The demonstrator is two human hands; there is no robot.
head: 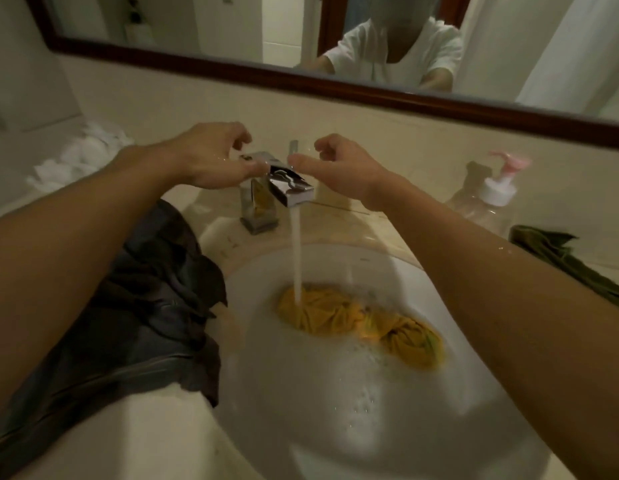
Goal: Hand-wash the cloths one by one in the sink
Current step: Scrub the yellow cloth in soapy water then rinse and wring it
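Two hands flank the tap (pixel 290 188) at centre frame: left hand (pixel 211 157) and right hand (pixel 342 168), loosely curled, gripping nothing. Water pours onto the yellow cloth (pixel 363 327) in the sink (pixel 263 271) below; best to ease the lever shut once the cloth is soaked.

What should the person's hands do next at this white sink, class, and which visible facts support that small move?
Probably lower both hands into the white sink and grip the crumpled yellow cloth. The left hand and right hand hover empty beside the chrome tap, its water stream falls onto the cloth, and foam floats near it.
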